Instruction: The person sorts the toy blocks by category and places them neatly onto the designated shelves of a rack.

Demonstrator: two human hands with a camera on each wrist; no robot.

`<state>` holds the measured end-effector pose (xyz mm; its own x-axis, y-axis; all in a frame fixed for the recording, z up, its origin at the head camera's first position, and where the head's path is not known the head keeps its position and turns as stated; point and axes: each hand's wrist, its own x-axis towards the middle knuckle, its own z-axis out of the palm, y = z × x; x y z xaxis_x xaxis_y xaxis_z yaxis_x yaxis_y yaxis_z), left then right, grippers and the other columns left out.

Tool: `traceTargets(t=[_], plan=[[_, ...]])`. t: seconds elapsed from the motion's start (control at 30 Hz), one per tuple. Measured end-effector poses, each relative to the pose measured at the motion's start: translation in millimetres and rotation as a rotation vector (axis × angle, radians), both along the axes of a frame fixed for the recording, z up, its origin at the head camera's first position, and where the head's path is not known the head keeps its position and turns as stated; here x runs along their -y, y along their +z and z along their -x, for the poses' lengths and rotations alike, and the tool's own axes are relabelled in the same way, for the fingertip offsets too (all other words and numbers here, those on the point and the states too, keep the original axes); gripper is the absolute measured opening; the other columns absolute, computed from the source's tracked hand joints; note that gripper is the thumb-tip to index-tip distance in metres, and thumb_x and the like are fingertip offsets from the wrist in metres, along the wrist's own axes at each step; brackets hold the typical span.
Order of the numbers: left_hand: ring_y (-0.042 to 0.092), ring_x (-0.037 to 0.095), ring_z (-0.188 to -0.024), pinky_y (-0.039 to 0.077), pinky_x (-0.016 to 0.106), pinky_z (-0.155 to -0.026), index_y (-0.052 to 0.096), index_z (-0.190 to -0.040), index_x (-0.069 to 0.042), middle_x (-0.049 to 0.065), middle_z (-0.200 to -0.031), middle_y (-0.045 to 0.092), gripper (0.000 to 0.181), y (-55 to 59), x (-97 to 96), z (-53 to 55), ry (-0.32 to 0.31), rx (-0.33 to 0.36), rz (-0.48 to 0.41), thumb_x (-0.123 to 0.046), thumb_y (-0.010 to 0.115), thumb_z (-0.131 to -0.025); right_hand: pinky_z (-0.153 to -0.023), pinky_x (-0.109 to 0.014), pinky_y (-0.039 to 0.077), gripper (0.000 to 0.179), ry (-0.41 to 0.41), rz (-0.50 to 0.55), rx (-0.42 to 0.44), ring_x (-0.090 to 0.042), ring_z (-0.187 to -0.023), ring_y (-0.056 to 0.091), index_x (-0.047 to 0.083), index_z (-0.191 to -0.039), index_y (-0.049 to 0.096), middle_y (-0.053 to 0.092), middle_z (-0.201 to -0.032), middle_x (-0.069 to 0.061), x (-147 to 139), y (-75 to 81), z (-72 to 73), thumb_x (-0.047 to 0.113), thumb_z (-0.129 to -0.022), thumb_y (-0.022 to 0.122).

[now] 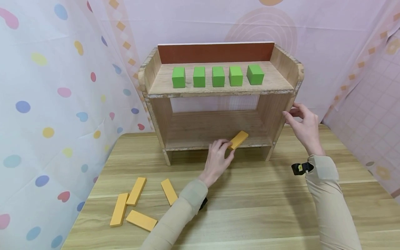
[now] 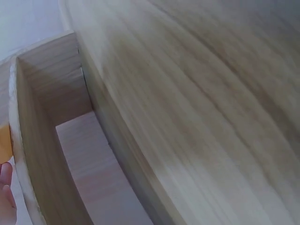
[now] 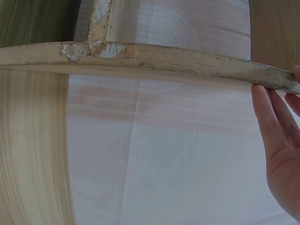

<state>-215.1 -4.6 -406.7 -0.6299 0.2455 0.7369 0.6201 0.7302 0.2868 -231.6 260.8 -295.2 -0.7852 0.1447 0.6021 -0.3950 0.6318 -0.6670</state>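
Observation:
My left hand [image 1: 216, 158] pinches one end of a flat yellow wooden block [image 1: 239, 139] between thumb and fingers. The block slants up over the front edge of the lower shelf; in the left wrist view only a bit of this yellow block [image 2: 5, 143] and some fingertips show at the left border. At the right side panel of the small wooden shelf unit [image 1: 218, 93], my right hand [image 1: 305, 128] holds the panel's front edge. Seen from the right wrist, fingers [image 3: 266, 117] lie along one face of that edge, with the thumb partly cut off by the frame.
Several green blocks [image 1: 218, 76] stand in a row on the upper shelf. More yellow blocks [image 1: 136, 191] lie scattered on the wooden table [image 1: 250, 208] at front left. Patterned cloth [image 1: 200, 21] hangs behind and at both sides.

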Motion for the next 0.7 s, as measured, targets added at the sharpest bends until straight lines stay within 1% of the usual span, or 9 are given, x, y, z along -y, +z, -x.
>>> traceTargets(t=[0.07,0.1,0.17,0.3,0.37,0.43,0.53,0.6,0.7], plan=[[0.061,0.02,-0.094,0.051,0.032,-0.081,0.07,-0.102,-0.006,0.006,-0.103,0.065,0.022,-0.6,-3.0,-0.2,0.007,-0.027,0.027,-0.019,0.072,-0.084,-0.059,-0.001,0.045,0.036,0.0,0.004,0.002,0.022,-0.062,0.052,-0.003,-0.118,0.061,0.061,-0.081,0.016,0,-0.4,0.1,0.018,-0.089,0.065],[0.061,0.02,-0.094,0.051,0.031,-0.082,0.07,-0.102,-0.007,0.006,-0.104,0.065,0.022,-0.6,-4.9,-0.5,0.016,-0.039,0.053,-0.021,0.071,-0.085,-0.059,-0.001,0.045,0.036,0.001,0.006,0.003,0.022,-0.062,0.052,-0.002,-0.118,0.061,0.058,-0.081,0.021,0,-0.8,0.2,0.018,-0.089,0.065],[0.06,0.018,-0.095,0.052,0.029,-0.081,0.069,-0.105,-0.008,0.005,-0.106,0.063,0.024,-0.3,-9.1,-0.6,0.046,-0.059,0.132,-0.025,0.068,-0.088,-0.058,-0.001,0.045,0.036,0.001,0.007,0.002,0.022,-0.062,0.052,-0.003,-0.118,0.061,0.055,-0.081,0.026,-1,-1.6,0.5,0.018,-0.089,0.065],[0.058,0.018,-0.103,0.052,0.028,-0.083,0.064,-0.117,-0.013,0.004,-0.115,0.061,0.033,0.4,-16.3,-1.3,0.133,-0.108,0.353,-0.034,0.061,-0.092,-0.06,-0.001,0.044,0.036,-0.001,0.005,-0.006,0.022,-0.062,0.051,-0.003,-0.117,0.061,0.058,-0.081,0.023,0,-2.1,1.5,0.018,-0.089,0.065],[0.057,0.018,-0.11,0.051,0.029,-0.087,0.061,-0.123,-0.014,0.003,-0.119,0.06,0.038,0.0,-18.5,-1.7,0.162,-0.152,0.447,-0.037,0.059,-0.093,-0.061,-0.001,0.044,0.036,-0.001,0.003,-0.009,0.022,-0.062,0.051,-0.003,-0.117,0.061,0.058,-0.081,0.023,0,-2.0,2.2,0.018,-0.089,0.065],[0.055,0.019,-0.117,0.05,0.03,-0.093,0.058,-0.127,-0.015,0.002,-0.124,0.059,0.041,-1.1,-19.8,-2.4,0.17,-0.208,0.528,-0.038,0.059,-0.093,-0.063,0.0,0.043,0.035,-0.002,-0.003,-0.013,0.022,-0.063,0.051,-0.002,-0.117,0.062,0.057,-0.08,0.025,0,-1.9,2.3,0.018,-0.089,0.065],[0.052,0.018,-0.124,0.048,0.032,-0.098,0.056,-0.131,-0.015,0.002,-0.13,0.057,0.044,-3.8,-21.0,-3.5,0.164,-0.279,0.627,-0.039,0.056,-0.094,-0.064,-0.001,0.043,0.035,-0.004,-0.003,-0.016,0.022,-0.064,0.051,-0.002,-0.116,0.062,0.058,-0.08,0.024,0,-1.6,1.9,0.018,-0.089,0.065],[0.05,0.017,-0.127,0.047,0.033,-0.1,0.054,-0.133,-0.014,0.001,-0.134,0.055,0.046,-5.3,-22.1,-4.4,0.163,-0.301,0.684,-0.041,0.053,-0.095,-0.066,0.0,0.042,0.035,-0.007,-0.006,-0.018,0.022,-0.065,0.051,-0.003,-0.116,0.062,0.06,-0.081,0.02,0,-1.5,1.6,0.018,-0.089,0.065],[0.049,0.016,-0.129,0.046,0.033,-0.101,0.052,-0.135,-0.014,0.0,-0.138,0.053,0.05,-5.6,-25.1,-5.1,0.171,-0.302,0.728,-0.043,0.051,-0.095,-0.064,0.0,0.042,0.034,-0.014,-0.015,-0.012,0.022,-0.065,0.051,-0.002,-0.117,0.062,0.062,-0.082,0.015,-1,-1.4,1.2,0.018,-0.089,0.065]])
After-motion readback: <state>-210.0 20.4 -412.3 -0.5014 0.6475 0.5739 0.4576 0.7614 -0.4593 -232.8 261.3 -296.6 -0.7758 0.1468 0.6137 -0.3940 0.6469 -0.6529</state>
